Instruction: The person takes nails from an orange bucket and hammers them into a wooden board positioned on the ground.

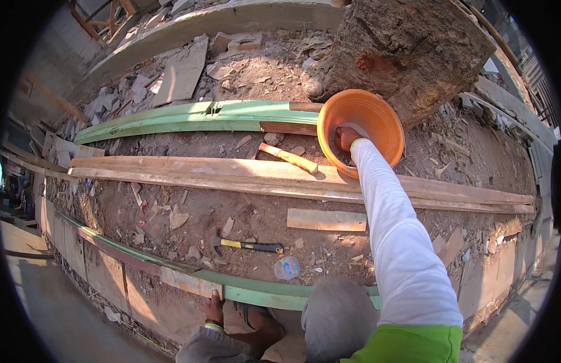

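My left hand (213,308) is at the end of a short, weathered wooden strip (190,282), holding it against the near side of a green-painted timber (262,292). My right hand (347,137) reaches down inside an orange plastic bucket (389,127). Its fingers are in shadow, so whether they hold something is hidden. The bucket stands tilted towards me, behind a pair of bare timber beams (208,172). A wooden handle (288,158) rests across these beams, left of the bucket. On the dirt nearer to me lies a claw hammer (246,245) with a yellow and black grip.
A large tree stump (407,54) rises behind the bucket. Another green timber (194,119) runs to the bucket's left. A short flat board (326,220) and a clear plastic cup (287,267) lie on the dirt. Broken concrete and a flat panel (183,68) lie farther back.
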{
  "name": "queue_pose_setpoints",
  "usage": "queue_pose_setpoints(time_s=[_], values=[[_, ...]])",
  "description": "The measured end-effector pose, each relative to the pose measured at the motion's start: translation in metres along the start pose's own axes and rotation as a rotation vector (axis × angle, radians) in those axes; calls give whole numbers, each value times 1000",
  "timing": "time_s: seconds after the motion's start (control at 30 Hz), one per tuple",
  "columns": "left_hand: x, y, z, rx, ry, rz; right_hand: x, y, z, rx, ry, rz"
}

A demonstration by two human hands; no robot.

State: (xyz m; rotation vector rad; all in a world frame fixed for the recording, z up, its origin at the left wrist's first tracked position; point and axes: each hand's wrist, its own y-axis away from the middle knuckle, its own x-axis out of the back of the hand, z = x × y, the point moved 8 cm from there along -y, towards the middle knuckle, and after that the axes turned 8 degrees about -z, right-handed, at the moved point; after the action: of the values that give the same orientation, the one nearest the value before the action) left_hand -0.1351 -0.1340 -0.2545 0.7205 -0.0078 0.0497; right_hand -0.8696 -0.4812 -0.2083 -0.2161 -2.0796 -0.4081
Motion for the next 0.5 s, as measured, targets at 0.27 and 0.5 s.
queue_pose_setpoints(time_s=[0.27,0.5], values=[[12,13,16,-158,-54,13,54,33,-11,-183,-708,-349],[-7,24,35,-141,-60,-18,67,59,-29,-105,-937,-359]])
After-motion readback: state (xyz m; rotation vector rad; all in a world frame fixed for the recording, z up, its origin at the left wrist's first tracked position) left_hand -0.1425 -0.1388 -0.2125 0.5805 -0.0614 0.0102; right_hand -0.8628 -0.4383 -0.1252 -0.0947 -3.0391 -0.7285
